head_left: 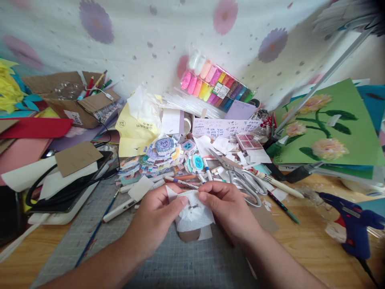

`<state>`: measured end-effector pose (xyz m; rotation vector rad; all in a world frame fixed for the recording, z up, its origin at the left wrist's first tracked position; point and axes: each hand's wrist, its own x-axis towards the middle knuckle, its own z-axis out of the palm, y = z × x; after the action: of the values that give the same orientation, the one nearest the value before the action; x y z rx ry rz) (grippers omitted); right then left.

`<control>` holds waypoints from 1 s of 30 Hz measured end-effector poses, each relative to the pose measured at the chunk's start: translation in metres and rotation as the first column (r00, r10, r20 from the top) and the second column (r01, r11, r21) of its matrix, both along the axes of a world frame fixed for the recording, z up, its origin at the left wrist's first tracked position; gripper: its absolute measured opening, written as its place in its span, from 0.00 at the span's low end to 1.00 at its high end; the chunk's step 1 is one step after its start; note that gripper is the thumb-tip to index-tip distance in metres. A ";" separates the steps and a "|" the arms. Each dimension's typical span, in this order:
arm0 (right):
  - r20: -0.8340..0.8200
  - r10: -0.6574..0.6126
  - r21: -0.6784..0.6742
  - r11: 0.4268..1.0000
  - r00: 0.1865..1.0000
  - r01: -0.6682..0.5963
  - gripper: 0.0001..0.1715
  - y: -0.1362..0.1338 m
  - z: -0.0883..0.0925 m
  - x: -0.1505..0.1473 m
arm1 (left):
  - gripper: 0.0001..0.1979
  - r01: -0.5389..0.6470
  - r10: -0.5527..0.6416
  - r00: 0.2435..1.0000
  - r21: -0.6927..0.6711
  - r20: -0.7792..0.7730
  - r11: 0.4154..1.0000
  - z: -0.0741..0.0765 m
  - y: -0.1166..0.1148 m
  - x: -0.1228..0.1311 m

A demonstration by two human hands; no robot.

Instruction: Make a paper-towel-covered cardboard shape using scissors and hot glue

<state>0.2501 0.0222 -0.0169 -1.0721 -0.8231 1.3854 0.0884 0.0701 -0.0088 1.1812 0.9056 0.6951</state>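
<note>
Between my two hands is a small white piece of tissue (197, 218) with dark marks near its middle. My left hand (158, 212) pinches its upper left edge between thumb and fingers. On the other side my right hand (227, 204) pinches the upper right edge. A rounded brown cardboard piece (190, 235) shows just below the tissue, partly covered, beside a pale scrap. Under them lies a grey cutting mat (168, 265). Past my fingertips are markers (207, 169), silver scissors (237, 176) and a heap of small colourful paper pieces (162, 154).
A blue glue gun (351, 218) rests at the right by a green board with paper flowers (331, 124). A thin blue brush (98, 228) lies on the mat. At the left are a cardboard box (69, 96) and a tablet with cables (72, 200). Colourful clay packs (216, 84) stand behind.
</note>
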 end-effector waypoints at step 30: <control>0.234 0.022 -0.041 0.999 0.972 -0.012 0.09 0.001 0.008 0.003 | 0.11 0.144 -0.144 0.990 0.033 0.002 0.989 -0.002 0.007 -0.002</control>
<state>0.2529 0.0234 -0.0085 -1.2792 -0.9806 1.3097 0.0865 0.0766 -0.0109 1.2604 0.7993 0.5970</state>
